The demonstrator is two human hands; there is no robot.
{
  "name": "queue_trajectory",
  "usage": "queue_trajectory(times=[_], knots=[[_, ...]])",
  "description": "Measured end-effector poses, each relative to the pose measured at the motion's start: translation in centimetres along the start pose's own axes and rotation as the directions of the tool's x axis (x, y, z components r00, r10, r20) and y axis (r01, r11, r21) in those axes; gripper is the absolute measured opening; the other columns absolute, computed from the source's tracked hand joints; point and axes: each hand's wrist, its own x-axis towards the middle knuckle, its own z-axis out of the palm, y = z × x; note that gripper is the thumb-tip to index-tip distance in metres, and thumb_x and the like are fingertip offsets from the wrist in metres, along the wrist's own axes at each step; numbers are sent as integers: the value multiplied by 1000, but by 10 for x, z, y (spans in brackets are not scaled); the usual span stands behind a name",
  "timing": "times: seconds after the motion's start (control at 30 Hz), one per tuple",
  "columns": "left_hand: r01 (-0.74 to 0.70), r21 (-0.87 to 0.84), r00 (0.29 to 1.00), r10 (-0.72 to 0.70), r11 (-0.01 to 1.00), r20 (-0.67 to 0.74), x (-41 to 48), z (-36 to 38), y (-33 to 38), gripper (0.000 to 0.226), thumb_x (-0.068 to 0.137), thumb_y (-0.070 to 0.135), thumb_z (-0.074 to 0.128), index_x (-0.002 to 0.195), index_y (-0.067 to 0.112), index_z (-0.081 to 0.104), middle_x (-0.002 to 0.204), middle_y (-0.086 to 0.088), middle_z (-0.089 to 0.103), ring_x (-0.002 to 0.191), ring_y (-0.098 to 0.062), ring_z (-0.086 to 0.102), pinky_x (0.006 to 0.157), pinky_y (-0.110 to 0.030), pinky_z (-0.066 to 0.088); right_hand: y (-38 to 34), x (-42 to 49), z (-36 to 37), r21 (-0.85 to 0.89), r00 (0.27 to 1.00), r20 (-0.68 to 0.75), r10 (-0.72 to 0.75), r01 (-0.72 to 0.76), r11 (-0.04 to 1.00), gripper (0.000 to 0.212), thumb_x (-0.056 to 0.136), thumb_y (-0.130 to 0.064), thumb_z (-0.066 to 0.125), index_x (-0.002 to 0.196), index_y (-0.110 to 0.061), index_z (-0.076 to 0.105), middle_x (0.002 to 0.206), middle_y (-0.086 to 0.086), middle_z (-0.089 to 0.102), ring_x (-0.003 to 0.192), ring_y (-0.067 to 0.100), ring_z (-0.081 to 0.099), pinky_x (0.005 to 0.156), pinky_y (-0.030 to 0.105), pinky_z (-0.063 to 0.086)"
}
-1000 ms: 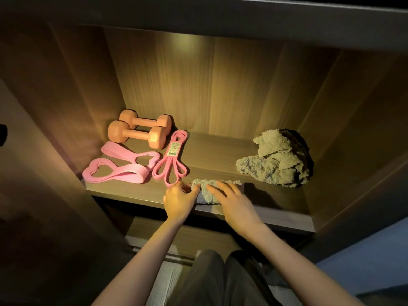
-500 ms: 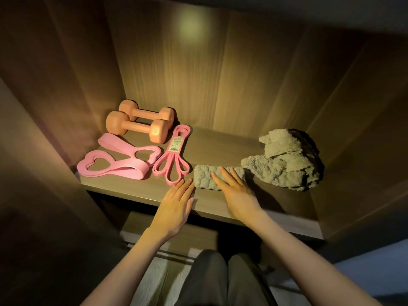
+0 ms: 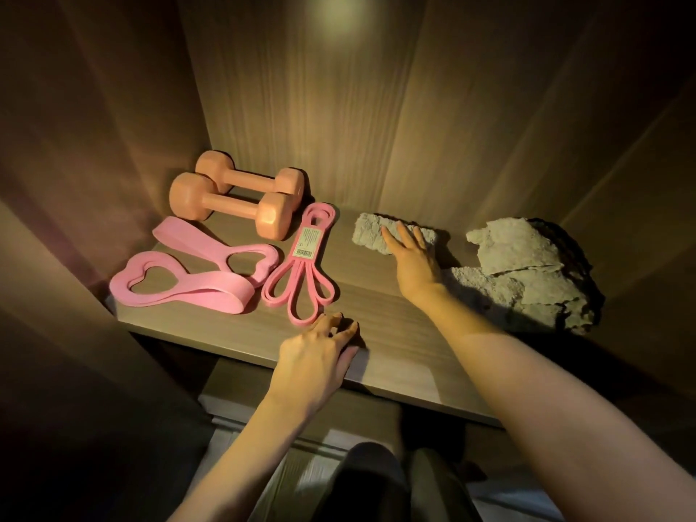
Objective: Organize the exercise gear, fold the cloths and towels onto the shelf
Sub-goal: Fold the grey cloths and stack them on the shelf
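Wood-grain laminate shelf (image 3: 376, 303) in a dim cabinet, lit by a warm spot from above. Back left: two peach dumbbells (image 3: 229, 211), smooth matte coating, faceted heads, lying side by side and parallel, touching or nearly so. In front of them are two wide flat pink bands (image 3: 211, 292), soft-looking loops pinched into heart-shaped openings, one overlapping the other. Just right of those is a thin pink rubber band (image 3: 318, 220), doubled into long narrow loops, with a white barcode label (image 3: 306, 243) wrapped round its middle. Folded towel (image 3: 371, 229), grey-green nubby terry in a compact oblong, lies mid-shelf toward the back wall, between the thin band and the towel pile (image 3: 519, 265). The pile is the same terry, crumpled into a lumpy heap at the right end and casting a dark shadow. Right hand (image 3: 412, 258) lies flat on the folded towel, fingers straight and spread, gripping nothing. Left hand (image 3: 320, 356) is at the shelf's front edge, fingers loosely bent with tips on the wood just beside the thin band's loop end, holding nothing; contact with the band unclear.
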Motion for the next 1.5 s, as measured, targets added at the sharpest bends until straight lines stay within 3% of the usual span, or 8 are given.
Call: queue_trajectory(times=[0.43, 0.67, 0.87, 1.0, 1.13, 1.27, 1.43, 1.5], knots=[[15, 13, 998, -16, 1000, 60, 6, -6, 0, 46, 97, 53, 34, 139, 37, 44, 140, 13, 43, 109, -13, 59, 72, -29, 53, 12, 28, -19, -64, 990, 140, 16, -7, 998, 98, 84, 15, 45, 151, -36, -5, 160, -4, -16, 147, 32, -9, 118, 53, 5], [33, 42, 997, -36, 999, 74, 8, -17, 15, 41, 99, 45, 37, 136, 31, 47, 132, 7, 49, 107, -14, 59, 74, -29, 52, 21, -8, -47, -62, 996, -60, -65, 61, 996, 89, 88, 10, 44, 152, -37, 3, 161, -4, -7, 146, 30, 0, 116, 54, 9], [84, 170, 989, -103, 982, 107, 12, -21, 41, 37, 101, 39, 37, 125, 17, 53, 120, -4, 54, 102, -18, 60, 74, -27, 48, 55, -73, -76, -69, 940, -329, -94, 76, 995, 60, 92, -2, 46, 146, -25, 37, 154, -2, 30, 137, 24, 27, 112, 39, 21], [99, 267, 981, -138, 959, 134, 14, -18, 53, 41, 101, 42, 34, 122, 12, 54, 117, -6, 56, 102, -19, 60, 75, -27, 48, 100, -107, -85, -15, 925, -374, 64, -75, 997, 52, 92, -4, 44, 141, -20, 45, 151, 4, 35, 137, 28, 28, 112, 41, 24], [100, 256, 987, -129, 961, 98, 13, -16, 52, 42, 100, 45, 34, 126, 16, 51, 115, -4, 57, 101, -18, 61, 71, -26, 48, 132, -116, -83, 139, 936, -238, 261, -233, 962, 50, 96, -7, 43, 145, -17, 39, 153, 7, 31, 140, 31, 26, 114, 44, 26], [93, 216, 989, -115, 972, 91, 8, -9, 51, 47, 101, 45, 29, 142, 22, 37, 127, -7, 51, 110, -21, 56, 74, -29, 49, 137, -112, -76, 269, 934, -244, 263, -195, 943, 28, 94, -5, 47, 118, -7, 61, 126, 14, 59, 116, 28, 52, 97, 36, 43], [92, 220, 988, -116, 971, 98, 3, -4, 47, 51, 101, 47, 25, 148, 28, 27, 143, -10, 41, 125, -20, 47, 79, -30, 51, 124, -115, -82, 369, 887, -368, 280, -137, 919, 16, 96, -11, 51, 104, -7, 64, 94, 11, 68, 76, 17, 61, 61, 27, 48], [92, 207, 988, -115, 974, 103, 2, -3, 46, 51, 101, 48, 26, 148, 29, 27, 145, -10, 40, 126, -21, 46, 81, -30, 52, 117, -116, -96, 442, 844, -441, 305, -91, 892, 17, 98, -12, 49, 107, -7, 63, 96, 10, 68, 81, 18, 64, 66, 25, 51]])
